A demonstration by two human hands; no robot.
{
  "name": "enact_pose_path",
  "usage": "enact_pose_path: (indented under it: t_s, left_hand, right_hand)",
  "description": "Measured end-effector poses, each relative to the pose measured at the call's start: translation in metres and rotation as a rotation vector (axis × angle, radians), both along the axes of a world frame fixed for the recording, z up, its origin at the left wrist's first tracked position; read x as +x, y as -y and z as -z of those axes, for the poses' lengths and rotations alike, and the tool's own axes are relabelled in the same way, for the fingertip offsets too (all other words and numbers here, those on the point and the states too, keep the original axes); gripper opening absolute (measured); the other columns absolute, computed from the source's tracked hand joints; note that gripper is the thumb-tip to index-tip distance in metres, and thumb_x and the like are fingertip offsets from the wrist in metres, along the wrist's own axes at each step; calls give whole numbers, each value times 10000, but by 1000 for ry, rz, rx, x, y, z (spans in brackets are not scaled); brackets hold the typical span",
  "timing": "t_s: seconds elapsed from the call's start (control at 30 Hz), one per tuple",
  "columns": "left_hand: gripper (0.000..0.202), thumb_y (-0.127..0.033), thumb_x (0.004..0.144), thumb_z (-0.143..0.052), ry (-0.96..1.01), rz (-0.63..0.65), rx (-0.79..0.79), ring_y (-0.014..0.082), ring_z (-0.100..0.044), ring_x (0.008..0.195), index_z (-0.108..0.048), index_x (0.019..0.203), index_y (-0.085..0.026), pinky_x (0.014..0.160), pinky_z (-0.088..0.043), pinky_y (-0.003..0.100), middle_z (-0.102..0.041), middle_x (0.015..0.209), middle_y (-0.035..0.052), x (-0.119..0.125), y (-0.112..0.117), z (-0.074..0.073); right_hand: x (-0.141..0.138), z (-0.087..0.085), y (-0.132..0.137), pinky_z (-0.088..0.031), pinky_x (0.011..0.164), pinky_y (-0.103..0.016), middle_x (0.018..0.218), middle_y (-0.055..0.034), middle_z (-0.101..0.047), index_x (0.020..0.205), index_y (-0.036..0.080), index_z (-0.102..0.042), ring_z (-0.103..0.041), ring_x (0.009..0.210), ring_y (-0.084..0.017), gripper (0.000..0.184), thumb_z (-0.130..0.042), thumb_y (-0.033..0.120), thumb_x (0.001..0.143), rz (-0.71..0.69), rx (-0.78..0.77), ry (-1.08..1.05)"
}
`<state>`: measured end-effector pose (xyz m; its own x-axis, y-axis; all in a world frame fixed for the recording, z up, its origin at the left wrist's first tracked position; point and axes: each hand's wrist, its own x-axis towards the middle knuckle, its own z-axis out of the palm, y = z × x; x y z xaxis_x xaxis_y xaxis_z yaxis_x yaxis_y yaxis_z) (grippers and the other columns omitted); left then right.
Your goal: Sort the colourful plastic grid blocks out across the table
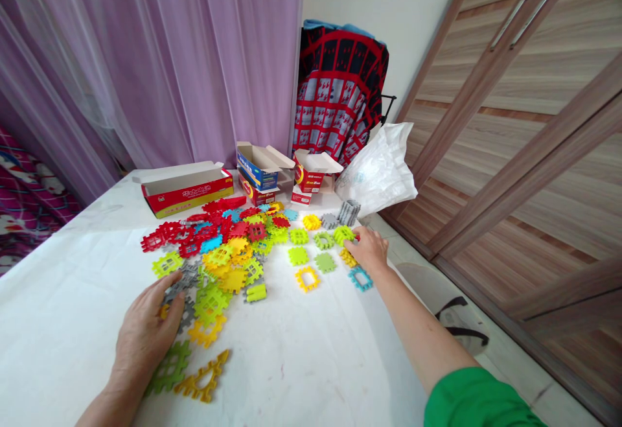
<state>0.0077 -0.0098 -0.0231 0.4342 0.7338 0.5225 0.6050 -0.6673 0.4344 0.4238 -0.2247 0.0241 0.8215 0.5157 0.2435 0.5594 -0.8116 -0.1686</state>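
Left hand (148,323): ours, loosely spread, perhaps steadying grey pieces (190,274).
Right hand (372,252): at green stack (343,235); we can't tell its grip.

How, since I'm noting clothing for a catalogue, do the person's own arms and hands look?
The right arm has a plain green sleeve, with the forearm bare below it. The left forearm is bare as far as it shows. Neither the left hand nor the right hand wears a glove.
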Motion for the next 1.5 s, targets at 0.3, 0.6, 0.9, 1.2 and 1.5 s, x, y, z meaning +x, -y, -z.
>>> enact_pose_path:
  t_s: [0.3, 0.6, 0.9, 1.2, 1.5]
  left_hand:
    - [433, -474, 851, -450, 16, 9, -1, 297, -680, 1029, -639, 1148, -221, 939, -531, 440, -726, 1121, 116, 0, 1, -2]
    - [412, -457, 848, -461, 37, 12, -8, 283, -683, 1031, -636, 1147, -234, 940, -531, 430, -727, 1127, 104, 1, 0, -1]
    - [371, -430, 840, -490, 155, -52, -179, 246, -679, 1064, -652, 1133, -270, 927, -539, 392, -738, 1139, 50, -1, 7, 0]
    - [391, -391, 804, -547, 700, -102, -592, 237, -657, 1132, -607, 1134, -189, 1031, -481, 440, -713, 1189, 126, 1, -2, 6]
    - [405, -414, 769, -589, 828, -76, -620, 233, -666, 1103, -614, 1104, -187, 1027, -479, 439, -724, 1153, 120, 4, -2, 8]
  right_hand:
    - [0, 1, 0, -367, 882, -412, 1091, -91, -690, 1132, 232, -636, -545, 1075, -293, 357, -616, 380, 807, -7, -1, 8]
    - [-11, -8, 3, -374, 864, -382, 1126, -80, -683, 1075, 227, -660, -549, 1074, -281, 275, -586, 315, 825, -36, 102, 26]
    - [-112, 32, -17, -423, 850, -327, 970, -46, -719, 900, 228, -668, -610, 948, -217, 175, -504, 194, 850, -497, 432, 58]
    - [-215, 29, -39, -413, 832, -340, 976, -18, -700, 954, 241, -645, -578, 947, -201, 169, -598, 142, 825, -937, 496, 24]
    - [-252, 12, -55, -388, 878, -365, 1074, -22, -670, 1061, 252, -645, -538, 994, -205, 250, -675, 241, 813, -1163, 366, -32]
